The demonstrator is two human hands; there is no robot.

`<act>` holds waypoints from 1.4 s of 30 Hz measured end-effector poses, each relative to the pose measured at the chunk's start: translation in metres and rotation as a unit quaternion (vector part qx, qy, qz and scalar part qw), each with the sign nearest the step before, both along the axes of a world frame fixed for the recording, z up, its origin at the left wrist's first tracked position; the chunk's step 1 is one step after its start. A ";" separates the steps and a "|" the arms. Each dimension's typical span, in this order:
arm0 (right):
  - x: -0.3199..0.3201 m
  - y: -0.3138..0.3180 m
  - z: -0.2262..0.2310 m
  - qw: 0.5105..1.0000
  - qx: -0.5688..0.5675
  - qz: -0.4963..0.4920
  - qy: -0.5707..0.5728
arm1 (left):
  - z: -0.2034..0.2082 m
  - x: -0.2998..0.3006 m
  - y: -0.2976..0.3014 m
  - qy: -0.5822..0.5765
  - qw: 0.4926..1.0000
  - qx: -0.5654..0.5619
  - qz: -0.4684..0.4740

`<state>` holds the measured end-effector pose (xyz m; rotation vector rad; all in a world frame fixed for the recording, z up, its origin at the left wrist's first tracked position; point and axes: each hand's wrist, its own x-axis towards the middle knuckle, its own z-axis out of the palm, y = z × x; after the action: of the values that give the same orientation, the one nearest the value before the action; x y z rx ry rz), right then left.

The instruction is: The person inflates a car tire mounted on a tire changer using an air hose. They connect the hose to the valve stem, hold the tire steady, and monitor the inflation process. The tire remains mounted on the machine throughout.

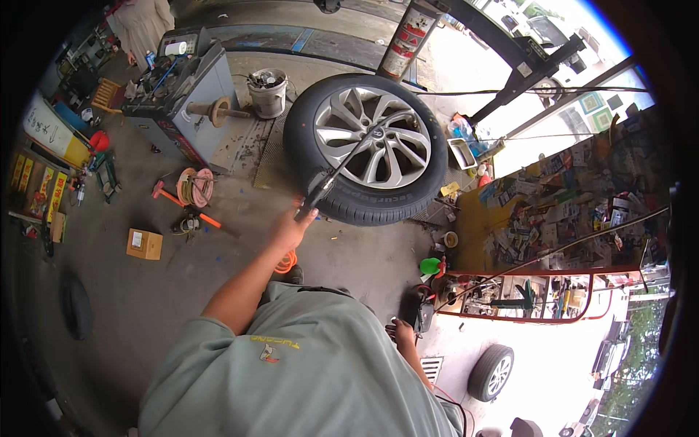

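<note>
In front of me a car wheel (348,198) lies with its silver spoked rim (405,135) facing up. My left hand (293,230) reaches forward, fingers wrapped round the dark handle of a long thin metal-rod tool (329,179). Its rod extends over the near side of the tyre toward the hub. I cannot tell exactly what kind of tool it is. Low at my right side, my right hand (401,333) has its fingers curled, and what they hold, if anything, is too dark to make out. A black object (420,309) with red parts is right beside it.
A grey machine (191,102) with a protruding shaft and a white bucket (267,95) stand at the left. On the floor are an orange-handled hammer (182,200), a coiled hose (196,187) and a cardboard box (144,244). A paper-covered cabinet (553,189) and another wheel (491,373) are at right.
</note>
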<state>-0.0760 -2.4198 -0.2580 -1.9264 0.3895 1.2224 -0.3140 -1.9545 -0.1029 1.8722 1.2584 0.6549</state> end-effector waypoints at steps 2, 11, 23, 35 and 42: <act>-0.013 0.016 0.002 1.000 0.017 -0.008 0.002 | -0.002 -0.006 0.014 -0.033 0.999 0.006 0.010; -0.086 0.007 -0.020 0.999 -0.019 -0.039 0.019 | 0.008 -0.008 0.045 0.028 0.994 -0.095 -0.038; -0.127 -0.018 -0.017 0.987 -0.012 -0.156 0.043 | -0.017 -0.009 0.065 -0.015 0.994 -0.063 -0.084; -0.140 -0.015 -0.021 0.987 -0.020 -0.156 0.033 | -0.024 -0.014 0.078 0.026 0.996 -0.041 -0.077; -0.140 -0.013 -0.024 0.987 -0.008 -0.156 0.034 | -0.026 -0.013 0.081 0.009 0.997 -0.010 -0.076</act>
<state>-0.2155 -2.4331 -0.2824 -1.7588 0.7114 1.0815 -0.3269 -1.8737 -0.1284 1.9381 1.1163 0.5436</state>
